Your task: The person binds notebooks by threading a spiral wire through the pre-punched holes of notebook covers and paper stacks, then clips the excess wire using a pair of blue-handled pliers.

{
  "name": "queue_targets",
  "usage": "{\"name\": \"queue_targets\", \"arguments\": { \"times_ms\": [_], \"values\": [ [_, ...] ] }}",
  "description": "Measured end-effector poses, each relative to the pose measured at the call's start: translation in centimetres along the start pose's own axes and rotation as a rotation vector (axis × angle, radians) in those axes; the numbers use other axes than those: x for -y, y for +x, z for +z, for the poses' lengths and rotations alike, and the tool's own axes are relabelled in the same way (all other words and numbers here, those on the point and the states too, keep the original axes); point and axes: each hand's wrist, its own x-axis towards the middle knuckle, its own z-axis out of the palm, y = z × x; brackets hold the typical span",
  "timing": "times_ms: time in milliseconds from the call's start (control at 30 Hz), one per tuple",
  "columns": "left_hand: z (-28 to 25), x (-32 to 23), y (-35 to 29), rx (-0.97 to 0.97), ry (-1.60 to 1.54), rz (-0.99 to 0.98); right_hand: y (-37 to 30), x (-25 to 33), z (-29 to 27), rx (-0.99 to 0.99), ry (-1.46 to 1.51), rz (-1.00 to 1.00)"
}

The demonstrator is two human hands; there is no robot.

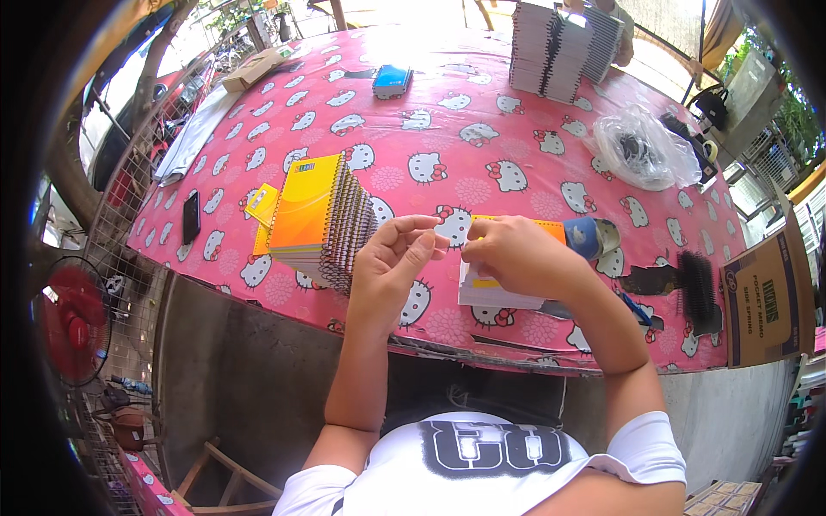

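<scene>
My left hand [397,258] is raised above the table with its fingers loosely bent and apart, and I see nothing in it. Just to its left stands a tall stack of spiral notebooks [307,202] with yellow-orange covers and dark wire bindings. My right hand [525,251] is closed, its fingertips pinched downward at the left edge of a pad of white sheets [490,295]. What those fingertips hold is hidden. Behind this hand shows part of an orange cover [551,230]. A blue and white rounded object [587,237] lies beside it.
A pink patterned cloth [413,129] covers the table. On the right are blue-handled scissors [637,310], black binding coils [695,284], a cardboard box [761,292] and a clear plastic bag [645,155]. A phone [191,217] lies left. Another person's arm [625,34] is behind stacked pads [551,52].
</scene>
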Motion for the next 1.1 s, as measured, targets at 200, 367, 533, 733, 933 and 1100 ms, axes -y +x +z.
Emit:
{"name": "queue_targets", "arguments": {
  "times_ms": [200, 367, 533, 733, 933, 1100],
  "values": [
    [-0.1, 0.9, 0.3, 0.029, -0.035, -0.108, -0.3, -0.4, -0.8, -0.038, 0.212, 0.044],
    [0.7, 1.9, 1.7, 0.069, -0.075, -0.206, -1.5, -1.0, -1.2, -0.186, 0.397, 0.090],
    [2.5, 1.4, 3.6, 0.081, -0.306, -0.465, -3.8, 1.3, -0.9, -0.546, 0.503, 0.243],
    [4.2, 3.3, 4.1, 0.144, 0.362, 0.134, -7.1, 1.4, 1.4, -0.922, 0.109, 0.267],
    [4.5, 5.3, 3.4, 0.245, 0.730, 0.550, -8.2, -2.5, 3.6, -0.772, 0.996, 0.414],
    [3.8, 5.4, 3.0, 0.238, 0.669, 0.474, -6.9, -1.9, 5.3, -0.828, 0.968, 0.435]
  ]
}}
